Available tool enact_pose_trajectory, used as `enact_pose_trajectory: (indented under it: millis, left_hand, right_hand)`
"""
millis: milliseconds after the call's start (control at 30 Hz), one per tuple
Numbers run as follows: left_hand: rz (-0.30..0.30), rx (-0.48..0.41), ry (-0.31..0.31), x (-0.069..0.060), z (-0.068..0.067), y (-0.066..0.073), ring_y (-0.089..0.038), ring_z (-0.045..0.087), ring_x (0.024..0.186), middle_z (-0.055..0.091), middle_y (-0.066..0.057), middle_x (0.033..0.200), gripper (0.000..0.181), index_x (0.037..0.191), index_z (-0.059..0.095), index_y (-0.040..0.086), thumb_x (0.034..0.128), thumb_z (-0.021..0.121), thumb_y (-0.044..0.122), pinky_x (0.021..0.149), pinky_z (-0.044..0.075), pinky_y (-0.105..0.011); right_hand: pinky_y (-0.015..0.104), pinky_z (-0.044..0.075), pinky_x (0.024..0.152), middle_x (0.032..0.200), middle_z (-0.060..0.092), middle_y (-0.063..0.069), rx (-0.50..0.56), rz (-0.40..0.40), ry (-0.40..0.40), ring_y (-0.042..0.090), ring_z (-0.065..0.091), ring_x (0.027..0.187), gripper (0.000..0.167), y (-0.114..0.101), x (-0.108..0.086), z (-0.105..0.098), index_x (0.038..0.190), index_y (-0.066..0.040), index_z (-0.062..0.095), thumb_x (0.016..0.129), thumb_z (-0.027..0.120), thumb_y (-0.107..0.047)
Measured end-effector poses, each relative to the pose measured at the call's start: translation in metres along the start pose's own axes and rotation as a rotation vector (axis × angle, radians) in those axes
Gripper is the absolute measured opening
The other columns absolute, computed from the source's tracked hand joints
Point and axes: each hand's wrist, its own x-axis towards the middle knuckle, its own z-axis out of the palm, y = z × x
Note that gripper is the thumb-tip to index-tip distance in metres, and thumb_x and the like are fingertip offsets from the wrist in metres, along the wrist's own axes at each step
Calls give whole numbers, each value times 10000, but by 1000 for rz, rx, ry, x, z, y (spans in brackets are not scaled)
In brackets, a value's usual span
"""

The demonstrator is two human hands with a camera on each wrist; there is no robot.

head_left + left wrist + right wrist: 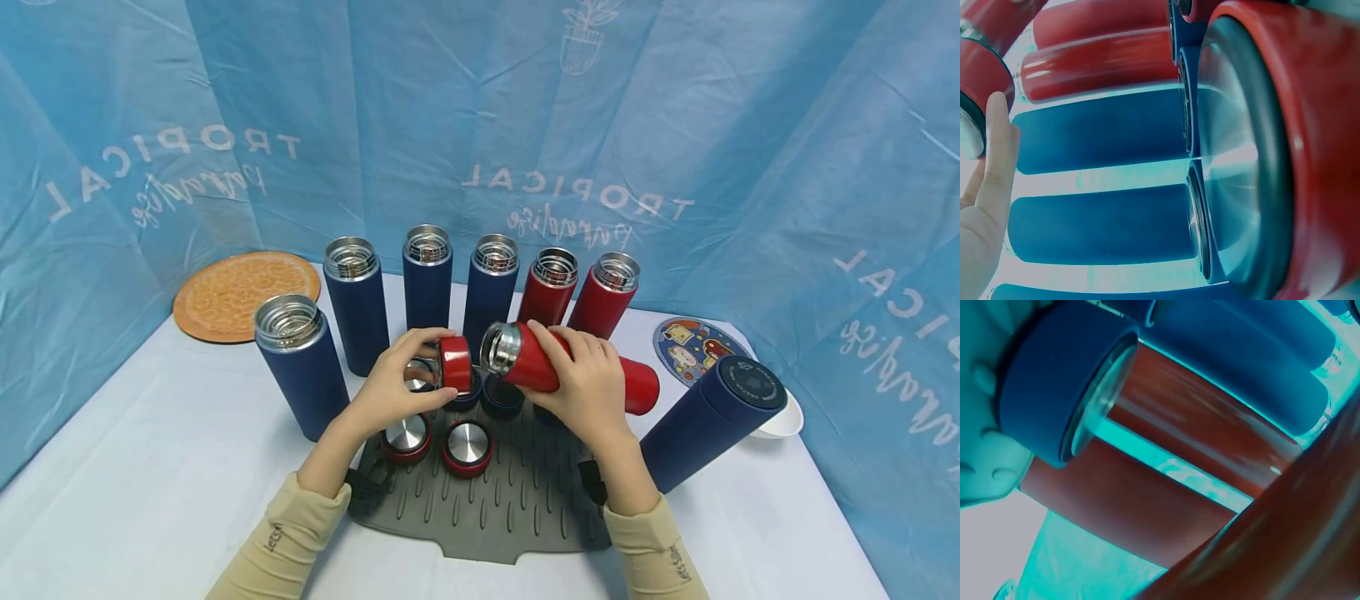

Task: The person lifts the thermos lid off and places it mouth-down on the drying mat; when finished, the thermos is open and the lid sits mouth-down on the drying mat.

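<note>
My left hand (pixel 390 387) pinches a red flask lid (pixel 455 364) between thumb and fingers. In my right hand (pixel 588 383) is a red vacuum flask (pixel 640 386), gripped round its body and lying almost level. Its bare steel mouth points left at the lid, with a small gap between them. The left wrist view has the held lid (pixel 985 69) at the upper left, beside my thumb. The held flask (pixel 1297 550) crosses the lower right corner of the right wrist view.
Two red lids with steel insides, one lid (pixel 467 443) nearest, and several blue lids (pixel 502 398) lie on a grey mat (pixel 517 508). Behind stand uncapped blue flasks (pixel 356 308) and red flasks (pixel 603 296). A capped blue flask (pixel 705 429) stands right, near patterned and orange round mats (pixel 247 296).
</note>
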Motion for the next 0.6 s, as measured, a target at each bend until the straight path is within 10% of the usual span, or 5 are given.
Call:
enact_pose_trajectory:
  millis: [267, 600]
  left_hand:
    - [-15, 19, 2, 1, 1, -1, -235, 545, 1000, 493, -89, 1188, 608, 1316, 455, 156, 774, 730, 127, 741, 522, -453]
    - [-26, 38, -33, 0, 3, -2, -226, 536, 1000, 491, -81, 1213, 633, 1332, 453, 130, 771, 744, 155, 715, 529, -308]
  right_hand:
    - [484, 464, 884, 1281, 453, 112, 391, 572, 357, 226, 477, 1158, 762, 8, 1, -1, 1325, -216, 431, 672, 823, -211]
    - [351, 409, 959, 1331, 388, -61, 567, 917, 604, 63, 329, 1227, 784, 31, -4, 1, 1375, -239, 350, 726, 787, -278]
